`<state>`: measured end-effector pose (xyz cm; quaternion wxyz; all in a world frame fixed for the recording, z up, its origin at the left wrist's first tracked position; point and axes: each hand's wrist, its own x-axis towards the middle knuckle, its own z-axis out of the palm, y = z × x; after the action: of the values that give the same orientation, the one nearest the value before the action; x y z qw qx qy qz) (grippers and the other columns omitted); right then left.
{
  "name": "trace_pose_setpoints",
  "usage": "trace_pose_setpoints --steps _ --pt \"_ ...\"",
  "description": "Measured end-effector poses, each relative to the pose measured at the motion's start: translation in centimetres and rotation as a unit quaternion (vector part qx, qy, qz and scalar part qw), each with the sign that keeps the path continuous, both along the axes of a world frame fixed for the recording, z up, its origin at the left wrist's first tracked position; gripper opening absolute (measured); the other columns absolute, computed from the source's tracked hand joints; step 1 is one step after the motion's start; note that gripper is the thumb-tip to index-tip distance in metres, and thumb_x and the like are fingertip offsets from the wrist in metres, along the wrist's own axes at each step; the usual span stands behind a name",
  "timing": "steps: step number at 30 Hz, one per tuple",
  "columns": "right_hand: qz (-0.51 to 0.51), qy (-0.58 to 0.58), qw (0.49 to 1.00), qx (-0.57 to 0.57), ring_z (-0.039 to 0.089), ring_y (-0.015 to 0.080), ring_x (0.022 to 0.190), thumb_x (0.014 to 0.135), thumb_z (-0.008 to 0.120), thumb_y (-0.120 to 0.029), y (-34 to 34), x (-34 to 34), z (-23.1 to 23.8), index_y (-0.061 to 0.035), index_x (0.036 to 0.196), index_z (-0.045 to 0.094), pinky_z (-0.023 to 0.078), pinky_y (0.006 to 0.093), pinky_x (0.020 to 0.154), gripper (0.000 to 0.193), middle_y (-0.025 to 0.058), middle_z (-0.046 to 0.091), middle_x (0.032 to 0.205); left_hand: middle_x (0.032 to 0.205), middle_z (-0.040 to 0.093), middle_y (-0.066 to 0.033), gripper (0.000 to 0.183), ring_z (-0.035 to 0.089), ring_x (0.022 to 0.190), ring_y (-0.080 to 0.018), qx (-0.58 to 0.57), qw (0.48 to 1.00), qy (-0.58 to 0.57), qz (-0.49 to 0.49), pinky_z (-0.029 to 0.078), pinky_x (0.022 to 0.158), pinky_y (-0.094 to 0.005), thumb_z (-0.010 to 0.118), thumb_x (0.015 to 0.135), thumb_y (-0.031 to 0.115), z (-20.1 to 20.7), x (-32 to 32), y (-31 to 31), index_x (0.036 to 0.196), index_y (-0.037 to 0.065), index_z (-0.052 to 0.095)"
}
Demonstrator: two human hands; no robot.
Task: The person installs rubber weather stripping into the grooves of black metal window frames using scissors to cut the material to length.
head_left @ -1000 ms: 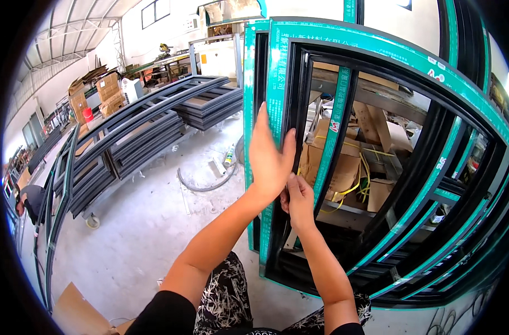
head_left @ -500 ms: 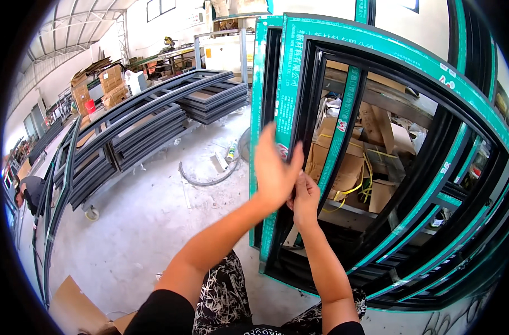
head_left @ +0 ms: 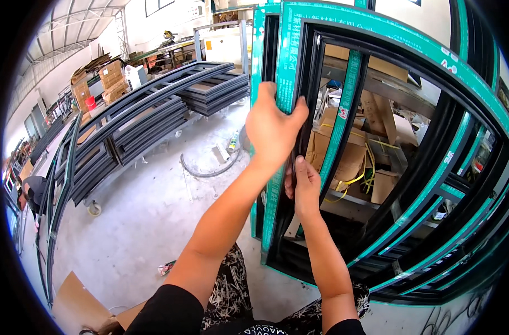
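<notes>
A large window frame (head_left: pixel 288 67), dark with green printed protective film on its face, stands upright in front of me. My left hand (head_left: pixel 274 127) is wrapped round its left upright, with the fingers on the outer side and the thumb pressing the dark inner edge. Lower on the same upright, my right hand (head_left: pixel 304 187) is closed at the inner edge. Between its thumb and fingers there seems to be a thin black strip (head_left: pixel 293 160) lying along the frame; the fingers hide most of it.
More film-covered frames (head_left: pixel 461 262) lean at the right. Behind the opening are cardboard boxes (head_left: pixel 343 162) with yellow straps. Stacked dark frames (head_left: pixel 148 125) rest on a wheeled cart at left. A curved hose (head_left: pixel 201 174) lies on the floor. A person (head_left: pixel 34 192) bends at far left.
My left hand has moved up and closed round the upright; before, it was blurred with its fingers raised. My right hand has dropped slightly along the inner edge.
</notes>
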<state>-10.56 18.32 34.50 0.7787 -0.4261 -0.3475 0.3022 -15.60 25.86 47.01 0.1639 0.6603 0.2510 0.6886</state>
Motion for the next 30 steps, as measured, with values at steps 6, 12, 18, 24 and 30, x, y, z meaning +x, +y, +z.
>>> trace_pose_setpoints --steps 6,12,18,24,30 --pt "-0.073 0.016 0.997 -0.011 0.055 0.0083 0.061 0.101 0.055 -0.030 -2.2 -1.8 -8.1 -0.0041 0.095 0.057 0.046 0.0232 0.056 0.027 0.0029 0.060 0.075 0.078 0.057 -0.0112 0.042 0.053 0.068 -0.0196 -0.011 0.999 0.010 -0.033 0.047 0.068 -0.0343 0.077 0.079 0.026 0.0 -0.6 -0.6 0.096 -0.001 0.050" --pt "-0.050 0.036 0.998 -0.002 0.051 0.0074 0.061 0.100 0.057 -0.027 -1.7 -2.7 -11.7 -0.0060 0.089 0.057 0.042 0.0218 0.054 0.024 0.0020 0.057 0.074 0.087 0.059 -0.0138 0.043 0.058 0.076 -0.0221 0.064 0.998 0.009 -0.017 0.048 0.072 -0.0345 0.075 0.081 0.014 -6.7 -0.6 -1.3 0.110 -0.003 0.049" --pt "-0.075 0.045 0.996 0.007 0.047 0.0064 0.056 0.100 0.059 -0.026 -1.0 -2.3 -11.5 -0.0060 0.088 0.058 0.037 0.0209 0.050 0.024 0.0002 0.055 0.070 0.085 0.062 -0.0137 0.041 0.060 0.071 -0.0232 0.035 0.998 0.039 0.040 0.048 0.067 -0.0346 0.075 0.081 0.014 -9.5 -0.4 -1.6 0.111 -0.002 0.051" --pt "-0.071 0.052 0.996 0.013 0.047 0.0049 0.056 0.098 0.061 -0.028 -0.7 -2.3 -12.1 -0.0064 0.084 0.056 0.036 0.0200 0.048 0.026 -0.0016 0.055 0.068 0.090 0.065 -0.0168 0.047 0.064 0.076 -0.0283 -0.001 0.997 0.060 0.043 0.050 0.070 -0.0371 0.077 0.079 0.020 -6.0 -1.1 -2.3 0.110 -0.003 0.050" --pt "-0.082 0.071 0.994 0.008 0.048 0.0050 0.055 0.097 0.064 -0.027 -0.6 -2.1 -11.7 -0.0059 0.085 0.058 0.037 0.0195 0.048 0.025 -0.0016 0.055 0.067 0.090 0.059 -0.0139 0.055 0.058 0.076 -0.0236 0.030 0.997 -0.013 -0.076 0.049 0.073 -0.0355 0.078 0.080 0.017 -7.0 -0.7 -0.9 0.119 -0.004 0.045"
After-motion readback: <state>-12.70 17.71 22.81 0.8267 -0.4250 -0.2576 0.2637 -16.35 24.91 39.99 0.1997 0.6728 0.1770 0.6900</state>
